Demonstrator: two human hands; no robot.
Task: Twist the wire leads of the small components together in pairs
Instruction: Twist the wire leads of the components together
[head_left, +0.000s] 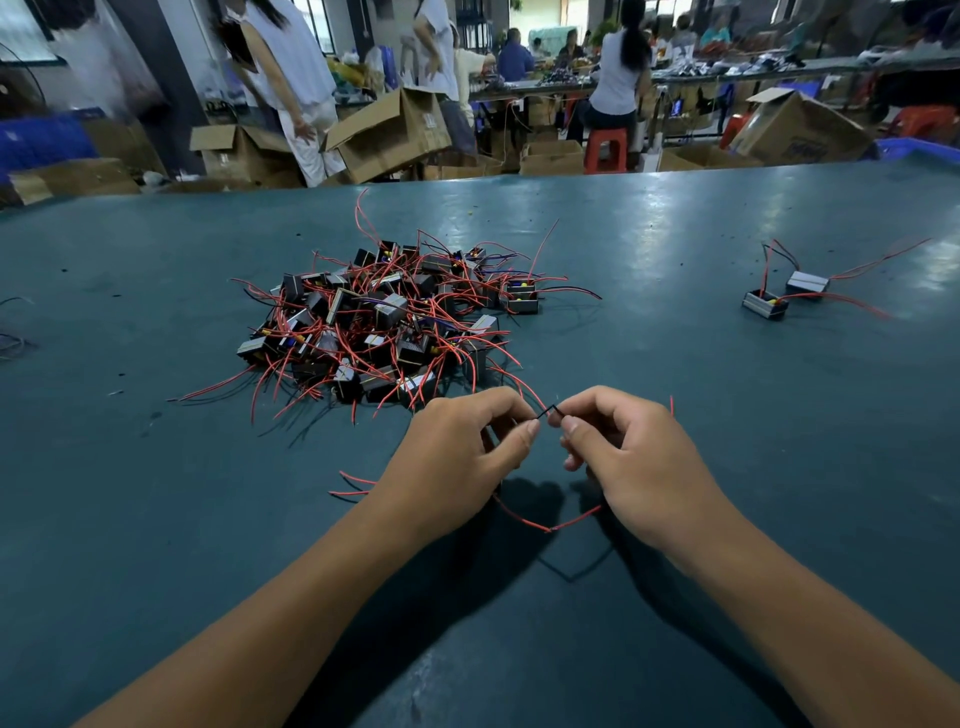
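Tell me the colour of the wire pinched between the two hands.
Black, at the short wire between the fingertips; seen in the head view.

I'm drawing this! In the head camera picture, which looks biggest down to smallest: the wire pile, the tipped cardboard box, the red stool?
1. wire pile
2. tipped cardboard box
3. red stool
The box and stool stand farther away, so they may really be bigger.

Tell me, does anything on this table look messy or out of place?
Only the pile of components: a tangled heap with red leads sticking out everywhere. Two components sit apart at the right. Both hands, left and right, pinch a black lead.
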